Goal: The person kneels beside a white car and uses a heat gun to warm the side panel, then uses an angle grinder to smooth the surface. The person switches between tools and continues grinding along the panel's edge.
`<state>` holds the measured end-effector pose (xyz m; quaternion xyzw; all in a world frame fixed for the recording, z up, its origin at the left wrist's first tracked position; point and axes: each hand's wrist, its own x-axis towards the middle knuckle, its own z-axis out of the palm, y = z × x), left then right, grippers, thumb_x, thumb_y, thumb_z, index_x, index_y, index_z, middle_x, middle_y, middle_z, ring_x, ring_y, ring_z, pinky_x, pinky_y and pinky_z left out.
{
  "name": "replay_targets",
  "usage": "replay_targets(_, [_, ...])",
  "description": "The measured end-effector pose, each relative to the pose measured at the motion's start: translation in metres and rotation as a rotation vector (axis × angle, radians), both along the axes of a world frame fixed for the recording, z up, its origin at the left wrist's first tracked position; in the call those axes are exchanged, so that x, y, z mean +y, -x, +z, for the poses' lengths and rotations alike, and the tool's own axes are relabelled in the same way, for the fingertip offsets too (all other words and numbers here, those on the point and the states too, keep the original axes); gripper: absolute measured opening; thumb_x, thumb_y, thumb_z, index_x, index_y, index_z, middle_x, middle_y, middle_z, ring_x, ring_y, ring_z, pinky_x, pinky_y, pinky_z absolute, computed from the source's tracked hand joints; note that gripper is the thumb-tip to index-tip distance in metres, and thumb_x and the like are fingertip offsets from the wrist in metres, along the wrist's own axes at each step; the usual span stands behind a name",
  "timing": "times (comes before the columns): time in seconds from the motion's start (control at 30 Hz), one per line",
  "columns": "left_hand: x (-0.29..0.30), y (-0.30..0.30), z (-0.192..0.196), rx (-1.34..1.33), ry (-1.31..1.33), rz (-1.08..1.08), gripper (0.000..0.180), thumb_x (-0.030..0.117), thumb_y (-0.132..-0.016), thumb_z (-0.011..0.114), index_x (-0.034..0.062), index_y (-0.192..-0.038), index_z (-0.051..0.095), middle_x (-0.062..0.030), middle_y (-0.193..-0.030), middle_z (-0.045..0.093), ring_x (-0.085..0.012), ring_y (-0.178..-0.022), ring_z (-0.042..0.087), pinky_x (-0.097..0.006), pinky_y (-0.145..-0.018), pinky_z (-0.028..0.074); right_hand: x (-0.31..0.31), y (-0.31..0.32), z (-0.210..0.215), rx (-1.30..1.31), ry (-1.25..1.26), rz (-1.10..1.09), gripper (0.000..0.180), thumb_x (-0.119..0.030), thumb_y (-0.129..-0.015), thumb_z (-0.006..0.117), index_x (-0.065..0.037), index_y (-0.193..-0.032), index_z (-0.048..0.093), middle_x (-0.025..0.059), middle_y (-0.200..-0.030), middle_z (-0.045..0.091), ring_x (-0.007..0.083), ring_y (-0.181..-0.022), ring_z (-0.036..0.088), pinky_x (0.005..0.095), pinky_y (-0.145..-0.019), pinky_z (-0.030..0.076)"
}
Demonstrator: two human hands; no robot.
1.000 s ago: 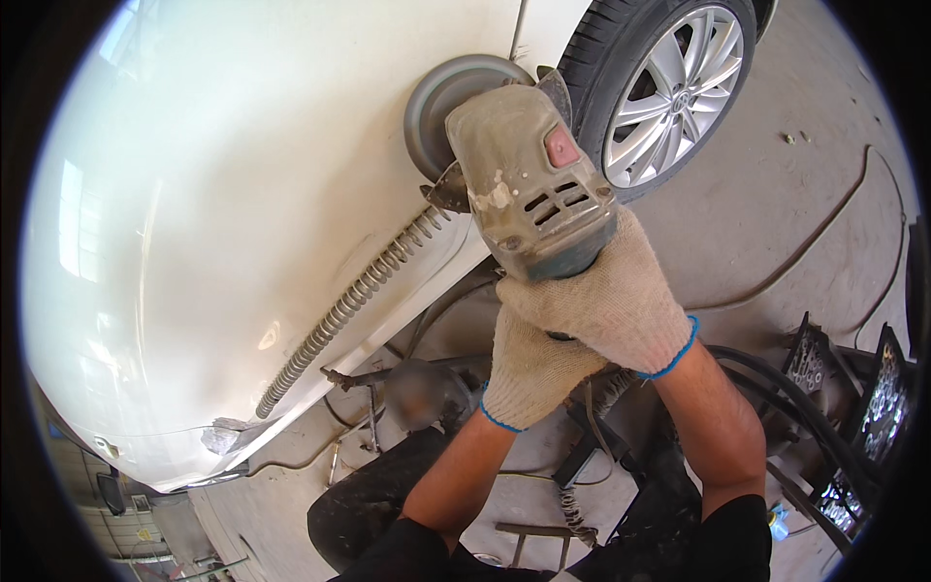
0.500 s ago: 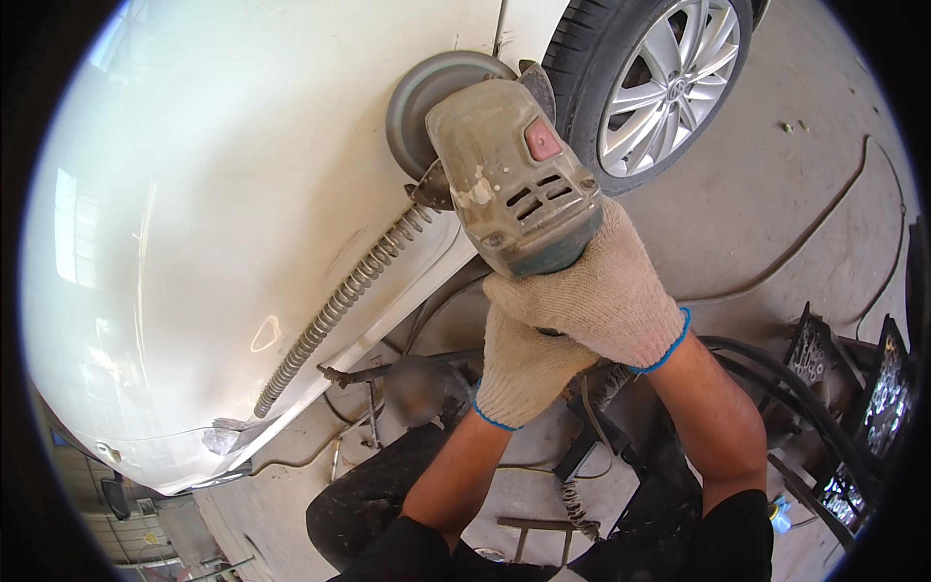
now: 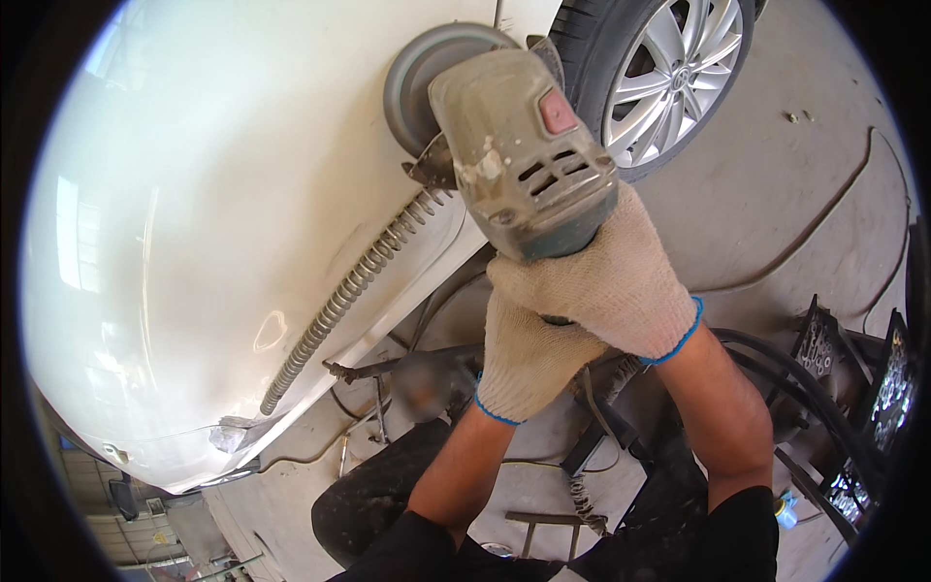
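With both gloved hands I grip a dusty power tool that looks like an angle grinder, with a red switch and vent slots. Its round grey disc is at the white car panel, near a seam by the wheel; whether it touches is hard to tell. My right hand is closed around the body just behind the vents. Below it, my left hand wraps the rear part of the tool, mostly hiding it. A metal coil spring runs from beside the tool down across the panel.
A tyre with a silver alloy wheel is at the upper right. Cables trail over the concrete floor. Dark metal stands and thick black hoses are at the right. A grey scuffed patch marks the panel's lower edge.
The grinder and both hands have shifted a little up and to the right along the panel. My grip is the same. The whole view has moved slightly.
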<state>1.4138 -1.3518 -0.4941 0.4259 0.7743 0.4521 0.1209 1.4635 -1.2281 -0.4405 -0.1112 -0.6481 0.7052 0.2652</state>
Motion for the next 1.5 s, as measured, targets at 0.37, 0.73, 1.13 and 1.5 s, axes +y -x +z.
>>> replay_targets(0.37, [0.005, 0.000, 0.001, 0.035, 0.037, -0.013, 0.073, 0.022, -0.062, 0.091, 0.0008, -0.123, 0.057, -0.0161, -0.116, 0.066, -0.0269, -0.109, 0.065, -0.038, -0.091, 0.051, 0.005, -0.004, 0.000, 0.020, 0.008, -0.007, 0.050, -0.015, -0.071, 0.077, 0.000, -0.115, 0.060, 0.0127, -0.099, 0.071, 0.0203, -0.089, 0.069, 0.0327, -0.084, 0.055])
replay_targets(0.73, [0.005, 0.001, -0.008, 0.010, -0.046, -0.019, 0.071, 0.022, -0.063, 0.090, -0.0007, -0.122, 0.057, -0.0165, -0.116, 0.066, -0.0271, -0.108, 0.065, -0.038, -0.090, 0.051, 0.005, -0.004, -0.001, -0.032, 0.029, -0.012, 0.048, -0.015, -0.070, 0.076, -0.001, -0.113, 0.061, 0.0115, -0.098, 0.071, 0.0215, -0.088, 0.068, 0.0327, -0.084, 0.054])
replay_targets(1.13, [0.008, -0.002, 0.010, -0.068, -0.032, 0.018, 0.065, 0.020, -0.062, 0.089, 0.0001, -0.116, 0.060, -0.0159, -0.112, 0.067, -0.0275, -0.106, 0.066, -0.038, -0.089, 0.052, 0.006, -0.004, 0.001, -0.015, 0.036, 0.002, 0.048, -0.016, -0.071, 0.076, 0.001, -0.113, 0.060, 0.0125, -0.099, 0.070, 0.0202, -0.088, 0.068, 0.0321, -0.084, 0.054])
replay_targets(1.5, [0.006, -0.006, 0.012, -0.113, 0.018, 0.048, 0.066, 0.019, -0.063, 0.088, -0.0016, -0.118, 0.057, -0.0163, -0.111, 0.066, -0.0263, -0.105, 0.066, -0.038, -0.088, 0.052, 0.003, -0.004, -0.006, 0.009, 0.095, 0.010, 0.050, -0.017, -0.070, 0.077, 0.001, -0.113, 0.059, 0.0127, -0.097, 0.071, 0.0205, -0.088, 0.068, 0.0323, -0.084, 0.054])
